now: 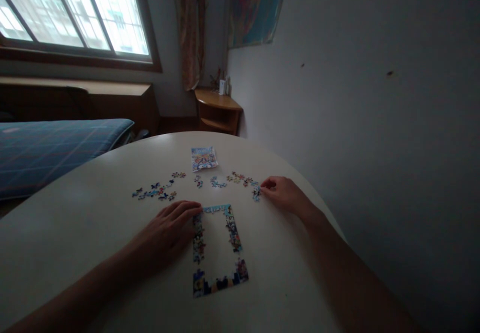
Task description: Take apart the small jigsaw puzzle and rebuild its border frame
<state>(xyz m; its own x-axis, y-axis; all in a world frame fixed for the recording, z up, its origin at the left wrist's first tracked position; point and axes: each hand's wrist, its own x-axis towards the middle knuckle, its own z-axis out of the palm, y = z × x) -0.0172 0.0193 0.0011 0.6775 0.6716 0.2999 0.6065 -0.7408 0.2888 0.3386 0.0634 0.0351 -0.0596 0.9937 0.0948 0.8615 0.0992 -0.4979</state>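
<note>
A jigsaw puzzle border frame, rectangular and hollow in the middle, lies on the round white table. My left hand rests flat beside its upper left corner, fingers stretched and touching the edge. My right hand reaches to the right end of a row of loose puzzle pieces, fingertips pinched at a small cluster of pieces. More loose pieces lie scattered to the left. A small reference picture card lies beyond them.
A white wall rises close on the right. A bed with a blue checked cover stands left, under a window. A wooden corner shelf stands behind the table.
</note>
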